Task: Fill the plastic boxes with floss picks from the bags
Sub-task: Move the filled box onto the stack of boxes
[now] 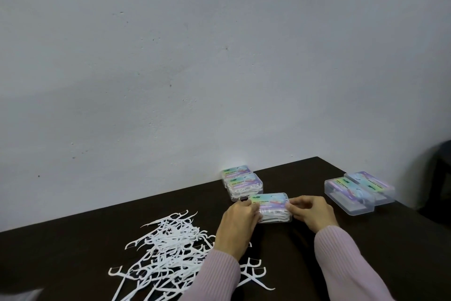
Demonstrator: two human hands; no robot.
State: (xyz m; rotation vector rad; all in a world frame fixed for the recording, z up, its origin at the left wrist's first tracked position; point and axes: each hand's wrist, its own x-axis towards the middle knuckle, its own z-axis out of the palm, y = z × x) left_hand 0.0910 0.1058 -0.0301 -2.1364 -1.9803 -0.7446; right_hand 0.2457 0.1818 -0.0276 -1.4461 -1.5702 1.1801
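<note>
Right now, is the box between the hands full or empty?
Full: white floss picks show through the clear box, lid down, gripped by the left hand and right hand.

Dark brown table [305, 173], far edge against a pale grey-blue wall [195, 56] speckled with small dark marks. At the right edge, beyond the table's corner, a dark piece of furniture [439, 173], too shadowed to identify. Bottom left corner, a blurred whitish patch [19, 294].

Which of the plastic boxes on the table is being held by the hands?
The box in the middle, nearest the person. The left hand and right hand grip its two ends. The boxes by the wall and the boxes on the right are untouched.
</note>
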